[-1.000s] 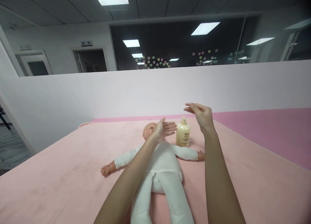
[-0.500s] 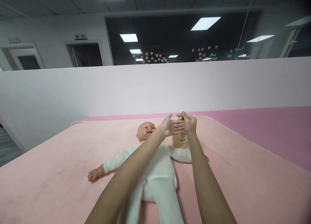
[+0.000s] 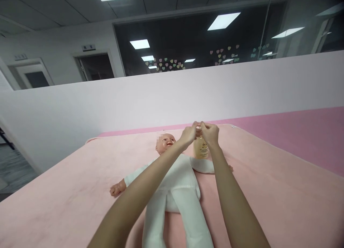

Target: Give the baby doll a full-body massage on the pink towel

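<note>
A baby doll [image 3: 177, 180] in a white romper lies on its back on a pink blanket [image 3: 268, 190], arms spread. A cream pump bottle of lotion [image 3: 201, 150] stands upright beside the doll's head. My left hand [image 3: 189, 134] and my right hand [image 3: 210, 134] meet right above the bottle, fingertips touching, and they hide the pump head. My right hand's fingers curl down over the pump. My left hand is cupped against it from the left, with nothing visibly in it.
A darker pink surface [image 3: 301, 133] runs past the blanket at the back right. A low white partition wall [image 3: 134, 97] stands right behind the bed. The floor [image 3: 13, 165] drops off at the left edge.
My right hand came down from the air onto the bottle's top. My left hand moved right from over the doll's head and closed in against it. The view shifted slightly.
</note>
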A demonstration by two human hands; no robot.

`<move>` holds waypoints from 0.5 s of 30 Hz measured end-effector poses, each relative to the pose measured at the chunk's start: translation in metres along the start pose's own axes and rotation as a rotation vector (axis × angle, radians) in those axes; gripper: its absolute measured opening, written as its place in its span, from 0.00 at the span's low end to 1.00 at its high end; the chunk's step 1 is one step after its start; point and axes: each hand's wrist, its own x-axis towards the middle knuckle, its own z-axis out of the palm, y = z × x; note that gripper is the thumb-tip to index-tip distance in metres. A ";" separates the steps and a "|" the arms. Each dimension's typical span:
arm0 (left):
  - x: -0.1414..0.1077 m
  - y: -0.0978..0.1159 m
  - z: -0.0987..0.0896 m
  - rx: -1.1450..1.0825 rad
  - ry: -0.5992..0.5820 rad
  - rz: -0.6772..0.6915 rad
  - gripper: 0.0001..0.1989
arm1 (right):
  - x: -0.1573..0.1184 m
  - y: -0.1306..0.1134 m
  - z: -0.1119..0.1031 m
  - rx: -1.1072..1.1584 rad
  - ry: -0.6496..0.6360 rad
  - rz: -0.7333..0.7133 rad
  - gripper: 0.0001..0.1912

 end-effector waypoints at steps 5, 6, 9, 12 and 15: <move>-0.097 -0.024 -0.034 0.683 -0.057 0.358 0.27 | 0.002 0.003 -0.012 -0.089 -0.184 -0.064 0.20; -0.119 -0.034 -0.040 0.752 -0.106 0.380 0.25 | 0.003 0.001 -0.015 -0.112 -0.203 -0.092 0.21; -0.169 -0.066 -0.050 0.839 -0.211 0.277 0.26 | 0.006 -0.015 -0.021 -0.156 -0.183 -0.159 0.28; -0.183 -0.089 -0.049 0.789 -0.227 0.126 0.28 | 0.000 -0.056 -0.027 -0.126 -0.117 -0.268 0.27; -0.168 -0.098 -0.043 0.778 -0.186 0.048 0.30 | -0.025 -0.118 -0.039 0.019 -0.093 -0.422 0.20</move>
